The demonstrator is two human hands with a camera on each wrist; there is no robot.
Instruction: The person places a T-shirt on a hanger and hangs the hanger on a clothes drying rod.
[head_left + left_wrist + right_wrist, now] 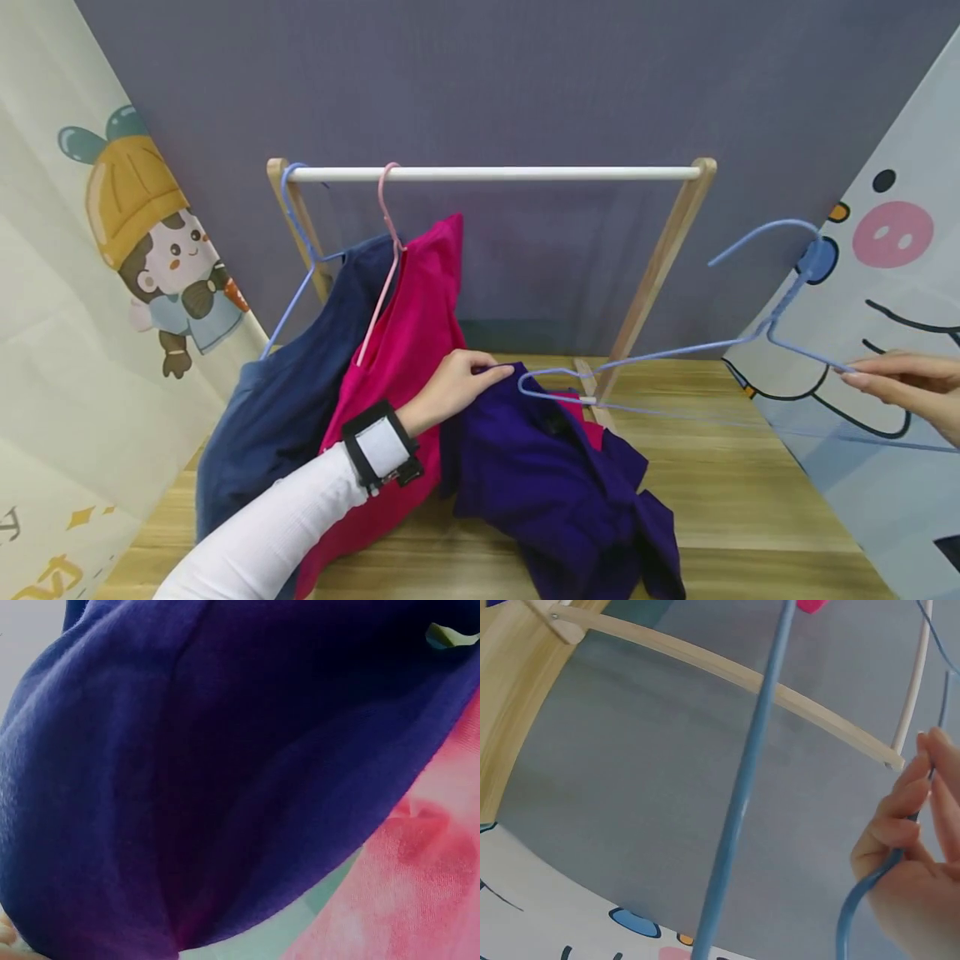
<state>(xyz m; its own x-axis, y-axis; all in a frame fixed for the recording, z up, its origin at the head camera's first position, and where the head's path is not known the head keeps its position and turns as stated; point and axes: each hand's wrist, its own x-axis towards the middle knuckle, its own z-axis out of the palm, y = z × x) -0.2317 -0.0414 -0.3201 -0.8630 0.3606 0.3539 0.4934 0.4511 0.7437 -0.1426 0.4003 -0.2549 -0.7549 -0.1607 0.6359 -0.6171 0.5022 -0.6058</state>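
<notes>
My left hand (453, 390) pinches the upper edge of a dark purple garment (540, 475), which hangs down in folds to the wooden surface. In the left wrist view the purple cloth (225, 765) fills most of the picture, with a bit of fingertip at the lower left corner. A blue wire hanger (686, 347) is held out at the right, its hook upward. My right hand (911, 387) grips its right side; in the right wrist view the fingers (900, 802) curl round the wire. The hanger's left end overlaps the garment's top beside my left hand.
Behind stands a wooden rack with a white bar (525, 173). On its left hang a navy garment (277, 433) on a blue hanger (300, 225) and a bright pink garment (420, 317) on a pink hanger (388, 212). Cartoon-printed curtains flank the wooden surface (750, 500).
</notes>
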